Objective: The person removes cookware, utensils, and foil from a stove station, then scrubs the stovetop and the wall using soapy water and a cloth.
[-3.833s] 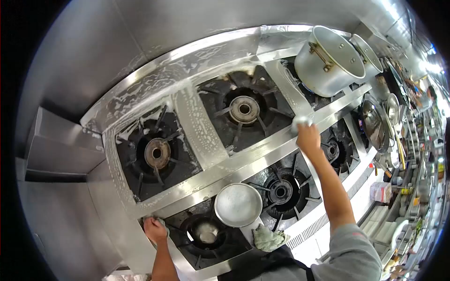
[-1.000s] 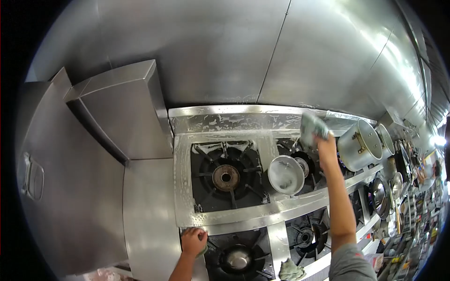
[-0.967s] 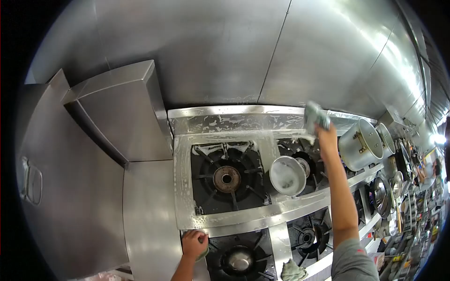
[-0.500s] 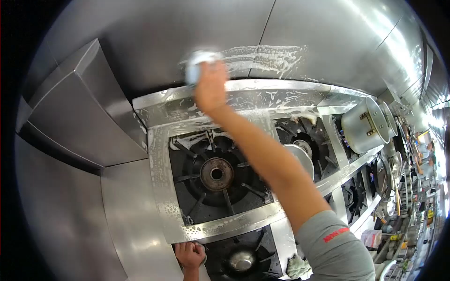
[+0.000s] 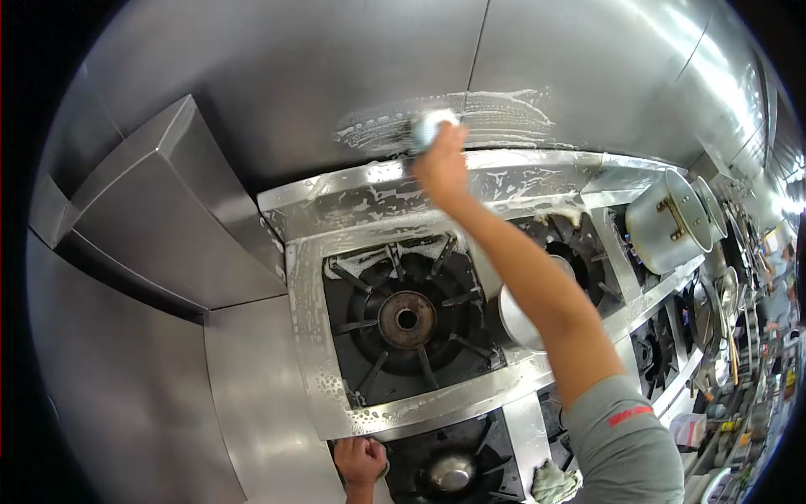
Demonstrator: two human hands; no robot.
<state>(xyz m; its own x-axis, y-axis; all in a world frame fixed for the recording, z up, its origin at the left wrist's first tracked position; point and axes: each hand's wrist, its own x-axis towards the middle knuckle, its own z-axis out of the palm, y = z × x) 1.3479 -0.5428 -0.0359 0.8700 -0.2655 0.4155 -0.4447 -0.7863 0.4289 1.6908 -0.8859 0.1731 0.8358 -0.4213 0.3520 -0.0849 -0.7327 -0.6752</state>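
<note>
My right hand [image 5: 442, 172] presses a pale, foam-covered sponge [image 5: 432, 130] against the stainless steel wall [image 5: 353, 63]; motion smears both. White suds [image 5: 508, 118] streak the wall on either side of it. Below my right forearm is a gas stove [image 5: 445, 412], its steel frame spotted with foam around the front-facing burner [image 5: 406, 319]. My left hand [image 5: 359, 460] is closed and rests at the stove's lower left edge. A bit of something greenish grey shows beside its fingers, too hidden to name.
A steel box-shaped duct [image 5: 159, 218] juts out at left. Under my right arm sits a round metal pan [image 5: 516, 319], partly hidden. Large aluminium pots [image 5: 667, 223] stand to the right. A crumpled cloth [image 5: 554, 483] lies near the bottom edge. People [image 5: 779, 294] are far right.
My right hand has swept the sponge rightward along the wall, leaving suds where it was. The whole view has shifted slightly. My left hand remains on the stove edge.
</note>
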